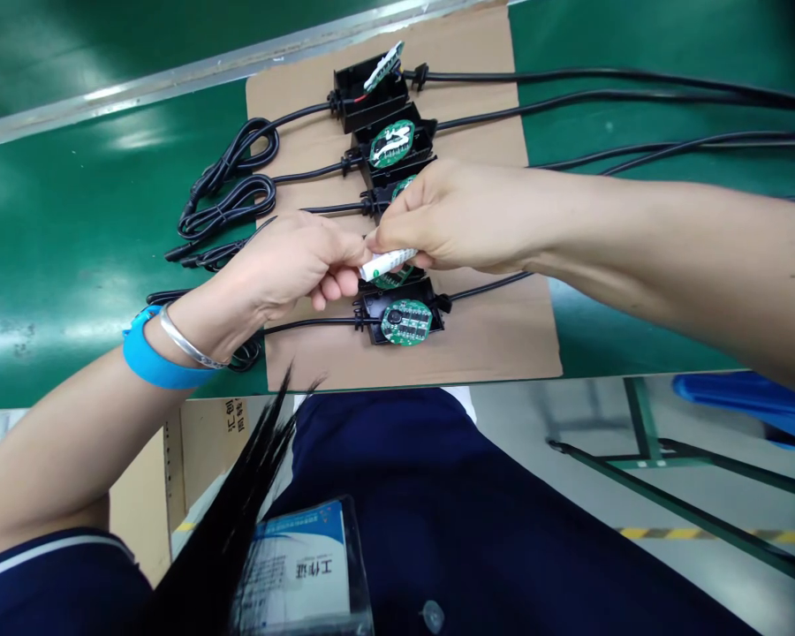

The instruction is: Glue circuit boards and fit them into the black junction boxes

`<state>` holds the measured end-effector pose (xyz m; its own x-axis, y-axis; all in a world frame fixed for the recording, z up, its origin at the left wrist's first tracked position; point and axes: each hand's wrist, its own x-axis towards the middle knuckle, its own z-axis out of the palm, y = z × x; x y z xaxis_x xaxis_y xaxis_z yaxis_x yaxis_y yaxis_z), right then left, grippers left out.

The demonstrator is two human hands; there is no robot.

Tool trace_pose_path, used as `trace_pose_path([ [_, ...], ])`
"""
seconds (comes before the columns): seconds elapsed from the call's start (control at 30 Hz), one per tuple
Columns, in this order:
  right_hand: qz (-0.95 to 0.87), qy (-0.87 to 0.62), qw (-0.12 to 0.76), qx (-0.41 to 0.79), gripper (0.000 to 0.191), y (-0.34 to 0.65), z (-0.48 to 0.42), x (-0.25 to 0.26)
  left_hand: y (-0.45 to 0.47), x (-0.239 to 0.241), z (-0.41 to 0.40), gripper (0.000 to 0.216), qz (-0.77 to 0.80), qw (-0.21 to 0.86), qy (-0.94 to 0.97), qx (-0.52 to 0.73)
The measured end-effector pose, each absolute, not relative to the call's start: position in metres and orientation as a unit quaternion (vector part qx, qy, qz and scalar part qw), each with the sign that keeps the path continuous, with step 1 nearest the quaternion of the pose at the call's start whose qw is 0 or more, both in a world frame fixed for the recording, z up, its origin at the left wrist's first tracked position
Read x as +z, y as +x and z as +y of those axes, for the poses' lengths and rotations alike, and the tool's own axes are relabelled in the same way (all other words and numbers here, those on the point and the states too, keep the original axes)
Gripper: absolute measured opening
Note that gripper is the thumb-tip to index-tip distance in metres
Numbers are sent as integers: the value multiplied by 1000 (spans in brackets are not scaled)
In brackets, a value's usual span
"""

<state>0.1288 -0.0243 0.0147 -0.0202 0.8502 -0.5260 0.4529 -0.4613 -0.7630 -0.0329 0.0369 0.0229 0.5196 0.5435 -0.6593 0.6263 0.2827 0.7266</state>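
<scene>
A small white tube (pixel 389 263) with printed marks lies tilted between my two hands. My left hand (pixel 308 256) is closed at the tube's left end, thumb and forefinger pinched. My right hand (pixel 450 216) is closed with its fingertips pressed about the tube's other end. Right below is a round green circuit board (pixel 406 321) in an open black case (pixel 372 333). Farther back, another green board (pixel 391 144) carries white paste. The farthest board (pixel 385 67) stands tipped up, with white on its face. My right hand partly hides the middle cases and boards.
The cases stand in a column on a brown cardboard sheet (pixel 503 340) on the green table (pixel 72 265). Bundled black cables (pixel 229 168) lie left, and long black cables (pixel 602 78) run right. The table's front edge is close to my body.
</scene>
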Motion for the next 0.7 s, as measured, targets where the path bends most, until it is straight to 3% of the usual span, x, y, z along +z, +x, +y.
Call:
trace_pose_path([
  [0.17, -469, -668, 190, 546, 38, 129, -27, 19, -30, 22, 36, 8, 487, 632, 601, -37],
  [0.4, -444, -716, 118, 525, 39, 136, -33, 25, -22, 21, 32, 11, 475, 627, 614, -61],
  [0.7, -461, -690, 131, 543, 39, 146, -46, 17, -15, 21, 24, 18, 480, 609, 624, -93],
])
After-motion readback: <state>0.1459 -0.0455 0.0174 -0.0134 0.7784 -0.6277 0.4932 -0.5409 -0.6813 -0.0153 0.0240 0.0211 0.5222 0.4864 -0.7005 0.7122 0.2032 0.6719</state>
